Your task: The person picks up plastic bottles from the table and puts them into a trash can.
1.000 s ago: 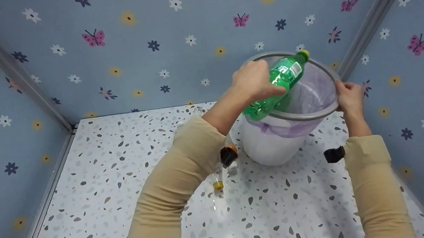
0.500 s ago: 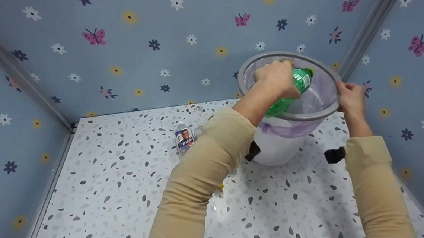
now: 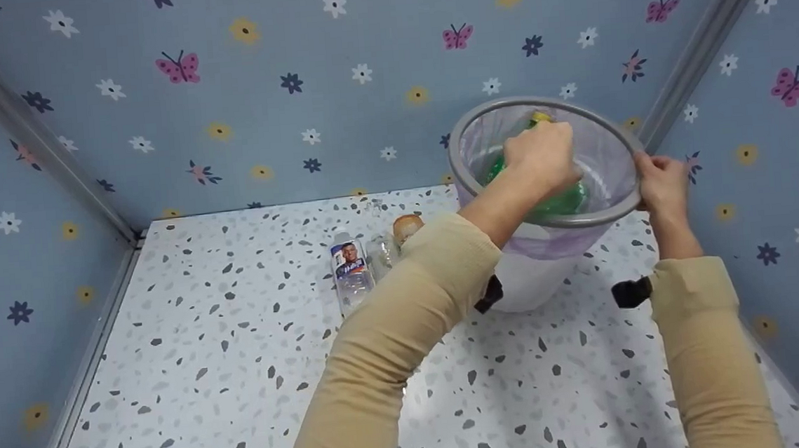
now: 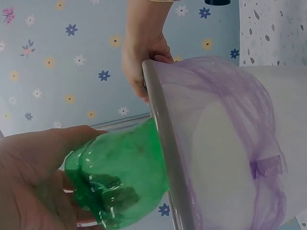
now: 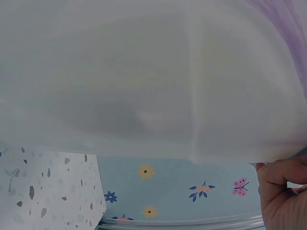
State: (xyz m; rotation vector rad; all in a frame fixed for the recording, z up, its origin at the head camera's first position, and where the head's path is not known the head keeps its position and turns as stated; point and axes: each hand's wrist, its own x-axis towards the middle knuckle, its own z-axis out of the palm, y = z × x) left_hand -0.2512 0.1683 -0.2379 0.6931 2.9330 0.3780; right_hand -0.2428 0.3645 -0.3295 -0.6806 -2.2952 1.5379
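Note:
A white trash can [image 3: 519,282] with a grey rim and a purple bag liner [image 3: 609,149] stands at the right in the head view. My left hand [image 3: 542,158] is over its mouth, holding a green plastic bottle [image 3: 567,202] partly hidden beneath the hand. In the left wrist view, thumb and fingers lie around the bottle's base [image 4: 124,172], beside the rim. A yellow cap [image 3: 540,117] shows inside the can, behind my left hand. My right hand [image 3: 664,181] grips the rim at the right side, fingers curled over it.
Left of the can, a labelled clear bottle [image 3: 352,266], another clear bottle [image 3: 382,252] and an orange-topped item [image 3: 408,227] lie on the speckled surface [image 3: 206,378], partly behind my left sleeve. Flowered blue panels [image 3: 258,107] stand at the back and sides.
My left hand has moved right and over the can's mouth, bringing the green bottle from across the rim down into the can. The right hand stays on the rim.

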